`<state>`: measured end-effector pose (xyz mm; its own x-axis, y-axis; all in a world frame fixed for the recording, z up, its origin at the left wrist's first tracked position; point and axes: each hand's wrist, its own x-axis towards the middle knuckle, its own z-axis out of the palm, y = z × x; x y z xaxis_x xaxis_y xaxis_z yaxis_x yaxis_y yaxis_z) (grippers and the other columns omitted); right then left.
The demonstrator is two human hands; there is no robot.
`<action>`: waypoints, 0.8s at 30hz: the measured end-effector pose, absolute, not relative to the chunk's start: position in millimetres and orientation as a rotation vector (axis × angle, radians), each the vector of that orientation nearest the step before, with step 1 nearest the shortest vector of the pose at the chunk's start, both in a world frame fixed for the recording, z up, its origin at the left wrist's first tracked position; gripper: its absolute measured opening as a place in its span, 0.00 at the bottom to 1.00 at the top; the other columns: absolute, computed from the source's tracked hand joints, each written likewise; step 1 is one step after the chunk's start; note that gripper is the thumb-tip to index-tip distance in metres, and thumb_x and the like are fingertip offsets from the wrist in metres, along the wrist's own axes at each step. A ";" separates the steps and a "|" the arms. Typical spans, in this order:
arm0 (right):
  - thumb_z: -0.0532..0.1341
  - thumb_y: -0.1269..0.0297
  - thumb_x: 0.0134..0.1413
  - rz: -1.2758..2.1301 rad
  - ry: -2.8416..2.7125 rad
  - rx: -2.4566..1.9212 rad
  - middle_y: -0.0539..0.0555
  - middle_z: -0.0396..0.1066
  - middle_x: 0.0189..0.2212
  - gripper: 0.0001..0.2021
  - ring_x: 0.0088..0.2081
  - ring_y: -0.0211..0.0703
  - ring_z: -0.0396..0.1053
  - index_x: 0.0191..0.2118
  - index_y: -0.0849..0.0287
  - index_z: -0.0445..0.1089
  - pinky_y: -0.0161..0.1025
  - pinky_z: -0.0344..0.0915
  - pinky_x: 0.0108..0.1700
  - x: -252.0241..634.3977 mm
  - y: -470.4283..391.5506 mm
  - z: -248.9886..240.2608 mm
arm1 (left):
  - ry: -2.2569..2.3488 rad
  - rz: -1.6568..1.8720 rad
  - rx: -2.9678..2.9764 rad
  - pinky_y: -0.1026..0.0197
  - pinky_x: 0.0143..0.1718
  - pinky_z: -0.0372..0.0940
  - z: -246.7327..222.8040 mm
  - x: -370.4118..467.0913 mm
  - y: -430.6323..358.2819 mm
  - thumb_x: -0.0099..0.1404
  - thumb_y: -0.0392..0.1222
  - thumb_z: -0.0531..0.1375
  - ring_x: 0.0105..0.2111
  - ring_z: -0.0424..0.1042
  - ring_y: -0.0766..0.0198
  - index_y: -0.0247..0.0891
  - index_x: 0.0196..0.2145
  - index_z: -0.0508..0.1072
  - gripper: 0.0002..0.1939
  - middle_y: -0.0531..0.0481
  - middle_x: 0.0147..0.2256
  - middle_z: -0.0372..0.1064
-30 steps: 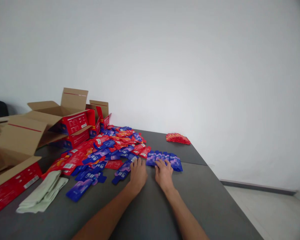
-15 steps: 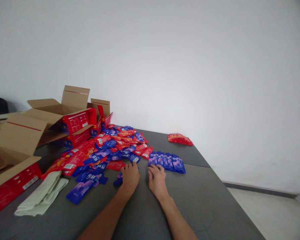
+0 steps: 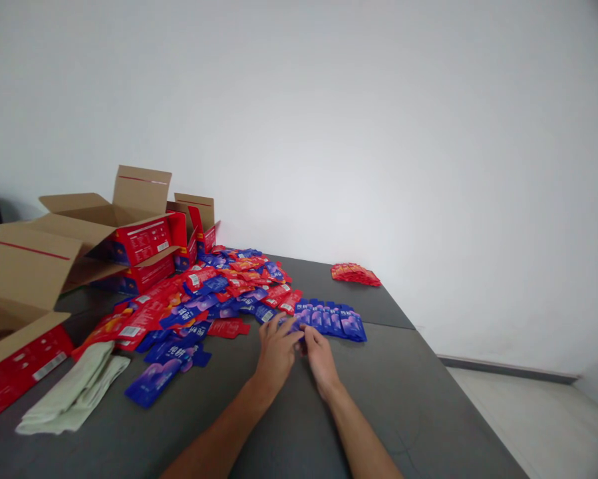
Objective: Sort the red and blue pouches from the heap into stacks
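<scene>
Left hand [image 3: 275,354] has come in to meet right hand [image 3: 321,360]

Left pinches a blue packet [image 3: 293,325] at frame centre; right's grip I cannot tell. Packet row [image 3: 332,320] lies just right; mixed pile [image 3: 236,283], left; open cartons [image 3: 146,241], far left.

Beside the one mixed pouch heap [image 3: 213,286], too overlapped to count, you have two hands [image 3: 275,349] and one blue pouch [image 3: 293,326] at them. Right of that heap: one row of at least five blue pouches [image 3: 328,319], one red fan of pouches [image 3: 354,274]; left: one folded cloth [image 3: 74,392], at least four boxes [image 3: 146,241].
</scene>
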<state>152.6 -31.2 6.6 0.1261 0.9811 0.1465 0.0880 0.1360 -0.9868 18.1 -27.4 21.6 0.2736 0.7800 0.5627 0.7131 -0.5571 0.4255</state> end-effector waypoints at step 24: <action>0.68 0.50 0.41 1.000 -1.162 -1.276 0.46 0.68 0.22 0.20 0.23 0.36 0.61 0.38 0.59 0.71 0.32 0.56 0.27 150.2 -46.3 28.6 | 0.891 1.170 1.349 0.65 0.30 0.61 9.7 12.8 -3.0 0.50 0.39 0.65 0.28 0.70 0.65 0.35 0.30 0.72 0.09 0.52 0.27 0.73</action>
